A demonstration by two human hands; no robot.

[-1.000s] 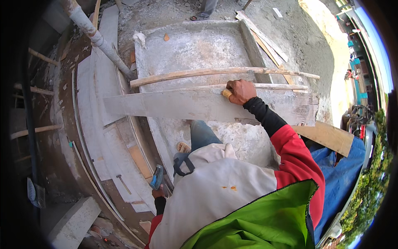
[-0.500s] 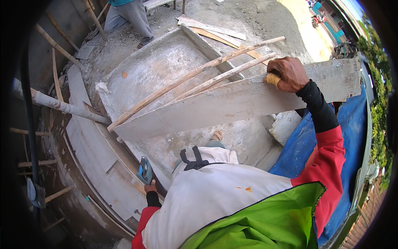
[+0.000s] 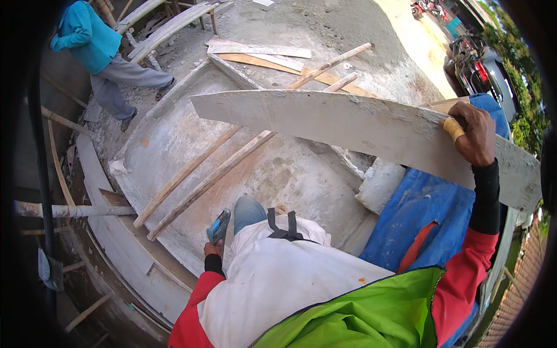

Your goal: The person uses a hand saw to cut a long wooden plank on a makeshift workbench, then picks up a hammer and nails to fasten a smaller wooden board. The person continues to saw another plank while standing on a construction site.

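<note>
My right hand (image 3: 474, 134), with yellow tape around a finger, grips the upper edge of a long grey plank (image 3: 325, 119) near its right end. The plank is tilted on its side and runs leftward across the front of me. Down by my left thigh, my left hand (image 3: 213, 249) is closed around a small blue-and-dark hand tool (image 3: 219, 226); its exact kind is unclear. Two thin wooden poles (image 3: 191, 174) (image 3: 212, 188) lie slanting over the shallow concrete-coated trough (image 3: 130, 168), and the plank hides part of them.
A person in a teal shirt (image 3: 87, 35) walks at the far left. Loose boards (image 3: 261, 52) lie beyond the trough. A blue tarp (image 3: 400, 214) hangs at my right, beside a chunk of concrete (image 3: 380, 184). Bamboo props (image 3: 75, 210) stand at the left; a motorcycle (image 3: 473, 66) is behind.
The plank has swung round and moved rightward in my right hand, its left end lifting away from the poles' near ends. My left hand still holds the tool. The person has come further into view.
</note>
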